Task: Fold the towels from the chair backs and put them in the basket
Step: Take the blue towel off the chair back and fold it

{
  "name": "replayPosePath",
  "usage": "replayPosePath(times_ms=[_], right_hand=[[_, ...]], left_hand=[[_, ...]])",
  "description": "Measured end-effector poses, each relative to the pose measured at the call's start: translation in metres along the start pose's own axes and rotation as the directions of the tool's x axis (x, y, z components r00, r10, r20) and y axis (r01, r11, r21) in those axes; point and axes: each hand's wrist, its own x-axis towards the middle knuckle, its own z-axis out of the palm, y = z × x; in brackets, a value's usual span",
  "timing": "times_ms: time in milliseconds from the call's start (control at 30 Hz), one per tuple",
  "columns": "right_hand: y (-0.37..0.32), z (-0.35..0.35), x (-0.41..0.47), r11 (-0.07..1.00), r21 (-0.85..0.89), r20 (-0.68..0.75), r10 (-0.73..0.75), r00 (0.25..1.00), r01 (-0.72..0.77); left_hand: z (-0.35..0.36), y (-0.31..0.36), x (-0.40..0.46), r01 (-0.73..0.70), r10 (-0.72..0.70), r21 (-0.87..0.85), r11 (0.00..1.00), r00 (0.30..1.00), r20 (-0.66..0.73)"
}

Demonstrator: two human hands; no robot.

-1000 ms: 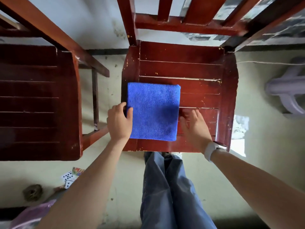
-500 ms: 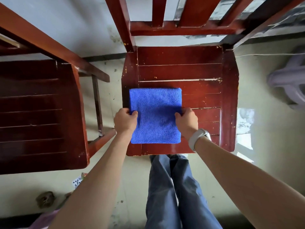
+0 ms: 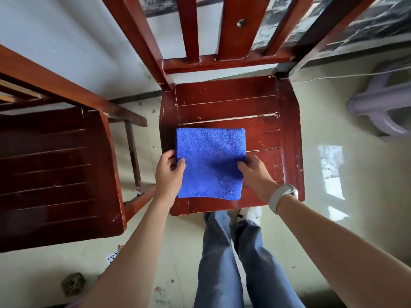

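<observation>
The folded blue towel (image 3: 210, 163) lies flat on the seat of the wooden chair (image 3: 226, 103), toward its near left part. The left hand (image 3: 169, 172) pinches the towel's left edge, thumb on top; the right hand (image 3: 253, 172) grips the right edge — its fingers seem tucked underneath, though that side is shadowed. To lift well, both hands should rise together and level, keeping the layers pressed so the fold holds. No basket is in view — it must be found before carrying.
</observation>
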Motion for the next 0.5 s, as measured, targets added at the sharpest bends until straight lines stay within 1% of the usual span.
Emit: replayPosePath(times_ms=[133, 200, 300, 400, 500], right_hand=[[0.004, -0.048, -0.029, 0.986, 0.149, 0.000, -0.073, 0.997, 0.072], [0.009, -0.078, -0.048, 0.968, 0.224, -0.019, -0.110, 0.994, 0.111], [0.021, -0.132, -0.081, 0.933, 0.343, -0.064, -0.091, 0.994, 0.107], [0.042, -0.197, -0.116, 0.900, 0.417, -0.118, -0.087, 0.989, 0.129], [0.073, -0.272, -0.154, 0.860, 0.484, -0.193, -0.079, 0.978, 0.165]], left_hand=[[0.013, 0.026, -0.032, -0.037, 0.036, 0.025, 0.999, 0.999, 0.035], [0.027, 0.045, -0.053, -0.080, 0.079, 0.024, 0.996, 0.996, 0.048], [0.059, 0.082, -0.092, -0.164, 0.158, 0.074, 0.984, 0.984, 0.082], [0.106, 0.125, -0.140, -0.298, 0.280, 0.099, 0.949, 0.947, 0.160], [0.163, 0.167, -0.195, -0.432, 0.391, 0.118, 0.894, 0.882, 0.264]])
